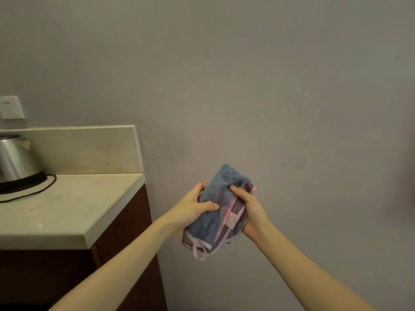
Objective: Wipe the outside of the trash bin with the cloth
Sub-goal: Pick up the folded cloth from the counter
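A folded blue cloth (pixel 215 212) with pink trim and a pink loop at its lower end is held up in front of a plain wall. My left hand (pixel 193 209) grips its left side, thumb lying across the front. My right hand (pixel 249 207) clasps its right edge, fingers curled over the pink trim. Both hands hold the cloth at chest height, to the right of the counter. No trash bin appears in the view.
A pale stone counter (pixel 67 209) on a dark wood cabinet (pixel 125 239) stands at the left. On it sits a steel kettle (pixel 15 162) with a black cord (pixel 33 191). A wall socket (pixel 11 107) is above it. Bare wall fills the right.
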The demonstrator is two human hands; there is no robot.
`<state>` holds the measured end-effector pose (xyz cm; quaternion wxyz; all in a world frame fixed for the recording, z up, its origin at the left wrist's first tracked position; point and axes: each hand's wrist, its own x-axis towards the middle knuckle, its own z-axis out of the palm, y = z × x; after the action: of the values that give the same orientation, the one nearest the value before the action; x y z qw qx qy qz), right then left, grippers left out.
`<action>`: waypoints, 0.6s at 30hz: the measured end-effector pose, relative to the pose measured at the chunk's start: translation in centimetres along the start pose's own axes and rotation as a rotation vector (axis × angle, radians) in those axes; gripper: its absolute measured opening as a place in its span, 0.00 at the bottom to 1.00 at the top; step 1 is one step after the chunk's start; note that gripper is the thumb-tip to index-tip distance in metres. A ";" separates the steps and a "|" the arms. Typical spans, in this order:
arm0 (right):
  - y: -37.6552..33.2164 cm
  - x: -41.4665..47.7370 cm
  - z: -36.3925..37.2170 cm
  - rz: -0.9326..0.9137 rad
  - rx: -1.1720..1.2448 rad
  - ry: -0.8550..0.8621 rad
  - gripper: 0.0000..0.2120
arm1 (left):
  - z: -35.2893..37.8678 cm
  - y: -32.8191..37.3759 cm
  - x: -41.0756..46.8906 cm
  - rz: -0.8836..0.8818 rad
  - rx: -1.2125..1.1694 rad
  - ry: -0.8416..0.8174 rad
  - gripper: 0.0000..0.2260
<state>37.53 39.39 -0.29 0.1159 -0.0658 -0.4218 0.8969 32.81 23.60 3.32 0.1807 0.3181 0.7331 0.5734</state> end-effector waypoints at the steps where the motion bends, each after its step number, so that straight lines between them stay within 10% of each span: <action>1: 0.1 0.0 0.0 -0.036 -0.014 0.083 0.22 | 0.5 -0.3 -0.1 -0.014 0.021 0.006 0.17; 7: 0.7 0.1 -1.0 -0.149 -0.070 0.323 0.02 | 2.1 -2.0 0.5 -0.020 0.175 0.045 0.15; 18: 5.2 4.5 -5.3 -0.194 -0.107 0.625 0.09 | 0.5 -13.6 2.9 -0.064 0.346 0.028 0.14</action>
<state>33.57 41.23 -7.77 0.3207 -0.3032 -0.4168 0.7947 27.51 24.00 -9.48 0.1312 0.3132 0.8330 0.4369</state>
